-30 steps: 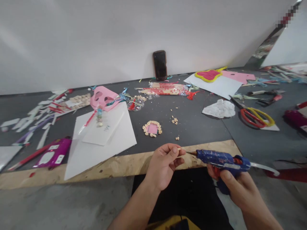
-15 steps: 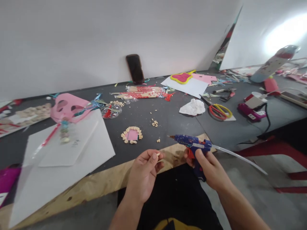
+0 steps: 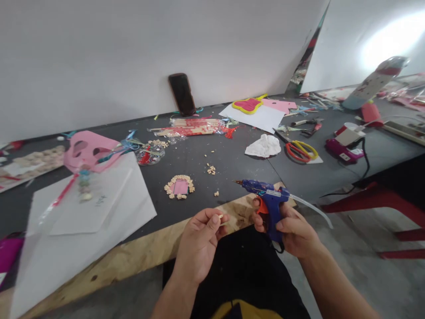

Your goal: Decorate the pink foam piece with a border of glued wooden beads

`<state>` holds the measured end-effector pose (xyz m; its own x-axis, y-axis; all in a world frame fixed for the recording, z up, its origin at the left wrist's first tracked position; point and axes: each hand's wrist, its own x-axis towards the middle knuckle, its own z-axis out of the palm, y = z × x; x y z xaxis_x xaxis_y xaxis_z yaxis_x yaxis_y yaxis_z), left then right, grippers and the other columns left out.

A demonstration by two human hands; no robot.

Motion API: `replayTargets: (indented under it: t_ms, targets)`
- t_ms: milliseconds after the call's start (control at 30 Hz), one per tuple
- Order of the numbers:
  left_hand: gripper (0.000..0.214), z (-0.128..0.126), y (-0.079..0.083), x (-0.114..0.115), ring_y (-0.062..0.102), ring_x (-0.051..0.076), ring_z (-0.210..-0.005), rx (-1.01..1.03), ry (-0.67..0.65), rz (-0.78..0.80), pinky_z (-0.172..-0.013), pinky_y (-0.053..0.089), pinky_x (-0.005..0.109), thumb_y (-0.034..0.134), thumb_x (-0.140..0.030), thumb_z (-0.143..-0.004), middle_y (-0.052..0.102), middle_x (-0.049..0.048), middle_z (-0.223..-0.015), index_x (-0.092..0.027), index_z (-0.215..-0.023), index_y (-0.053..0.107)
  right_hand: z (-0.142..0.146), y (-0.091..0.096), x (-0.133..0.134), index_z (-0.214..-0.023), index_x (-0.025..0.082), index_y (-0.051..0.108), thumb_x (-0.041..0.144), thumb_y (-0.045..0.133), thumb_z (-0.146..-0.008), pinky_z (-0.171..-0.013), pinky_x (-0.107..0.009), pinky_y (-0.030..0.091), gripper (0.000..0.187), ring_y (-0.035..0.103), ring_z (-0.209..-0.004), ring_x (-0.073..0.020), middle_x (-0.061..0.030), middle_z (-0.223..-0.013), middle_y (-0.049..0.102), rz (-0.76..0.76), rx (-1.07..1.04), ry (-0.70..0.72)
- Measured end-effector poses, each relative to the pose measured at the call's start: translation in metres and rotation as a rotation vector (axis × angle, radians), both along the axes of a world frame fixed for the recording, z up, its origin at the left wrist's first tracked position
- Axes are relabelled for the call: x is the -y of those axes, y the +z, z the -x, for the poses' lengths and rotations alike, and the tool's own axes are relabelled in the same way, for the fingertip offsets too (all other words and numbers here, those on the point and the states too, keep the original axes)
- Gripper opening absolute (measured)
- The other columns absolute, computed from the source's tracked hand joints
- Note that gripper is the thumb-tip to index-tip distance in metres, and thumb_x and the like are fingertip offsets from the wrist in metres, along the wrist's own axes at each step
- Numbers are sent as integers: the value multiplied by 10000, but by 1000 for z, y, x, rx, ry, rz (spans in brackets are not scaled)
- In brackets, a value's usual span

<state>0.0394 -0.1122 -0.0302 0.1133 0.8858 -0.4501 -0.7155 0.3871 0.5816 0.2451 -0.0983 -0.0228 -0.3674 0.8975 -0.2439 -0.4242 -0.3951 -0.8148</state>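
Between thumb and forefinger, my left hand [image 3: 203, 239] pinches a small pale wooden piece [image 3: 220, 216] above the table's front edge. My right hand [image 3: 292, 228] is wrapped round the handle of a blue hot glue gun [image 3: 269, 197] with an orange trigger. Its nozzle points left, apart from the left hand, and a clear glue stick [image 3: 314, 208] trails from its back. Beyond my left hand lies a pink square [image 3: 181, 187] ringed by small pale pieces. A loose little pile of the same pieces [image 3: 211, 169] lies further back.
At left are white sheets [image 3: 133, 208] and a pink mask [image 3: 94, 148]. A phone [image 3: 182, 94] leans on the wall behind packed sticks [image 3: 191, 127]. Crumpled tissue [image 3: 263, 146], scissors [image 3: 300, 151] and a purple power adapter [image 3: 345, 151] lie to the right. A red stool [image 3: 375, 201] stands below.
My right hand has shifted its grip lower on the glue gun, whose handle now shows more fully. My left hand still pinches the small piece. The view has moved slightly.
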Motion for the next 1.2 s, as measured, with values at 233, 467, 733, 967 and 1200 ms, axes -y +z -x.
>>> replayTargets:
  t_ms: [233, 467, 733, 967, 1200]
  targets:
    - [191, -1, 1, 0, 640, 100, -714, 0, -12, -14, -657, 517, 181, 826, -246, -645, 703, 33, -733, -141, -717, 683, 0, -3, 7, -1165, 240, 567, 324, 764, -626, -733, -323, 509, 579, 624, -863, -199, -75, -965, 641, -71, 86, -23]
    - [189, -1, 1, 0, 628, 94, -707, -9, -11, -3, -660, 511, 177, 825, -236, -643, 690, 24, -724, -142, -713, 677, 4, -2, 9, -1288, 301, 497, 367, 802, -601, -809, -399, 541, 755, 649, -912, -233, -96, -1144, 613, -68, 134, -115]
    - [212, -1, 1, 0, 625, 97, -701, -20, -5, -1, -662, 512, 180, 840, -250, -618, 687, 23, -714, -139, -700, 680, 11, -3, 12, -1346, 320, 431, 378, 812, -576, -863, -495, 528, 860, 620, -1057, -326, -111, -1229, 590, -98, 146, -232]
    - [174, -2, -2, 0, 625, 90, -709, 0, -18, -29, -674, 510, 175, 820, -234, -648, 686, 17, -720, -144, -709, 684, 13, -1, 13, -1324, 335, 441, 330, 793, -622, -920, -515, 493, 786, 544, -1190, -336, -99, -1275, 574, -91, 132, -243]
    - [191, -1, -1, 1, 616, 91, -688, -12, -18, -3, -670, 503, 181, 828, -241, -632, 691, 30, -730, -142, -711, 684, 11, 0, 11, -1236, 296, 548, 431, 666, -752, -824, -478, 526, 516, 600, -1105, -315, -108, -1173, 648, -87, 177, -176]
